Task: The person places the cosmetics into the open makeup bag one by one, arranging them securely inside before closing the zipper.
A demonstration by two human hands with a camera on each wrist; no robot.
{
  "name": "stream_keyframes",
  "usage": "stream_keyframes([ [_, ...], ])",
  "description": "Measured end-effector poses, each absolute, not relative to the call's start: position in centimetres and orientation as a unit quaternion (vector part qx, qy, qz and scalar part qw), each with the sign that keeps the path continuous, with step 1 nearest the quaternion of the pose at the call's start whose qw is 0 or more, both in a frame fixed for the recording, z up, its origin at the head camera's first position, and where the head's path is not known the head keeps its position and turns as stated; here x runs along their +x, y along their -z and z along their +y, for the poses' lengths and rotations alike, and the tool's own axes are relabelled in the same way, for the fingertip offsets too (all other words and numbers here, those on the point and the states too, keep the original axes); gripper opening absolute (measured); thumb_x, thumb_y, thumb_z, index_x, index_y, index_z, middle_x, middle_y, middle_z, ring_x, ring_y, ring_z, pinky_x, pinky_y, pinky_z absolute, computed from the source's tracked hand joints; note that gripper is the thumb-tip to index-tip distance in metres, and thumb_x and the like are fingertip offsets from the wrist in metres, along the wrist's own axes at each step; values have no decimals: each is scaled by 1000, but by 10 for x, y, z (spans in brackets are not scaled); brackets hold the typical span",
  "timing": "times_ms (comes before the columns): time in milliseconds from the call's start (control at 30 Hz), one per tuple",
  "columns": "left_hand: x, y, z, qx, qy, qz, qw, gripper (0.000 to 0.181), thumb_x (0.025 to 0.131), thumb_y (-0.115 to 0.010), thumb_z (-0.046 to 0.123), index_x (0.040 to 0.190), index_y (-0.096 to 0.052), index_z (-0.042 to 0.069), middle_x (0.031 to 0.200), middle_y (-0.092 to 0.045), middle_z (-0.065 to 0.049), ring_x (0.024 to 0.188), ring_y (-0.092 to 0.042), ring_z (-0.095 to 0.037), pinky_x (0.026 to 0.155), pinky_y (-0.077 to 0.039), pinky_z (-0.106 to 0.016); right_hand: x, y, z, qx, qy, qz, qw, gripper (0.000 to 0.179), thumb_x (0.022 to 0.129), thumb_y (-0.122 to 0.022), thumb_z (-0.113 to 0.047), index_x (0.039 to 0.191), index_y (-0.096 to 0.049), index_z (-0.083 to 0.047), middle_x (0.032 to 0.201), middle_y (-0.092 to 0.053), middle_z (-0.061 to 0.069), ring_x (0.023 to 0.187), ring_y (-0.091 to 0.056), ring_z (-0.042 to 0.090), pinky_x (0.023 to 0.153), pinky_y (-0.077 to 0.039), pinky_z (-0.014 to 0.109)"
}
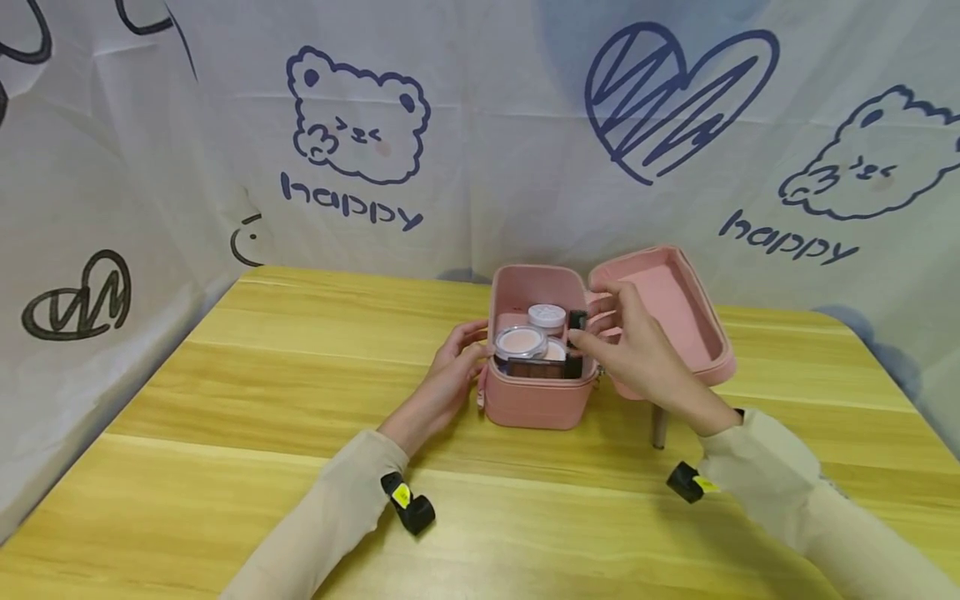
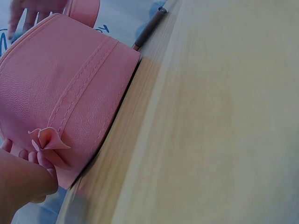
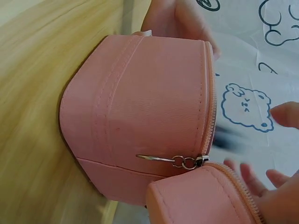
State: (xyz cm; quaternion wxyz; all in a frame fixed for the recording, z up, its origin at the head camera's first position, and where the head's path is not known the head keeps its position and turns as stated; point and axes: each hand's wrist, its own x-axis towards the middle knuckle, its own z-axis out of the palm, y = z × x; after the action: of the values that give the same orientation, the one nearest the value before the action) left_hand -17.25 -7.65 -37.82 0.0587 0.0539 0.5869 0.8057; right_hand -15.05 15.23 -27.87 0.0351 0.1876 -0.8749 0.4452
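A pink zip-up case (image 1: 536,404) stands on the table with its lid (image 1: 682,308) swung out to the right. My left hand (image 1: 453,367) rests against the case's left side, its fingertips beside a pink bow (image 2: 46,140) in the left wrist view. My right hand (image 1: 630,333) hovers at the right rim, thumb and fingers spread apart. Near them is a small black item (image 1: 577,320), a dark blur (image 3: 229,140) in the right wrist view. Inside the case lie a round compact (image 1: 521,341), a white-lidded jar (image 1: 547,316) and a dark flat palette (image 1: 536,368).
A slim brown stick (image 1: 658,427) lies on the table (image 1: 300,400), partly under the lid. A metal clasp (image 3: 184,162) hangs at the case's zip. Behind the table hangs a white cloth (image 1: 510,125) with bear and heart drawings.
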Motion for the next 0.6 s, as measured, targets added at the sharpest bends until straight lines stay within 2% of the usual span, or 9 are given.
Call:
stream_keyframes([
  [100,-172,377,-77,56,-805,588,59,54,86,-53,7,138,-39,-3,139,-38,-21,113,-46,-27,89,-41,-28,-150,276,152,179,-455,-872,28,64,93,-64,-17,143,-28,-1,131,-46,21,114,-52,34,95,-44,48],
  [200,-171,376,-77,58,-806,587,59,54,86,-52,7,138,-39,-3,139,-38,-20,113,-47,-26,89,-41,-28,-150,274,152,177,-462,-869,34,63,94,-62,-20,145,-29,-1,140,-42,21,123,-47,37,102,-38,50],
  [367,-172,377,-76,56,-806,586,59,54,86,-52,7,138,-39,-3,139,-38,-21,109,-48,-24,88,-41,-27,-149,272,156,190,-440,-876,57,63,95,-61,-24,146,-30,-2,145,-39,20,132,-38,35,106,-33,50],
  [600,-172,377,-76,53,-807,585,58,53,87,-52,7,137,-40,-3,140,-36,-23,107,-49,-22,87,-42,-26,-148,273,159,196,-422,-882,68,66,96,-61,-26,148,-30,-1,148,-36,20,135,-34,35,108,-30,50],
])
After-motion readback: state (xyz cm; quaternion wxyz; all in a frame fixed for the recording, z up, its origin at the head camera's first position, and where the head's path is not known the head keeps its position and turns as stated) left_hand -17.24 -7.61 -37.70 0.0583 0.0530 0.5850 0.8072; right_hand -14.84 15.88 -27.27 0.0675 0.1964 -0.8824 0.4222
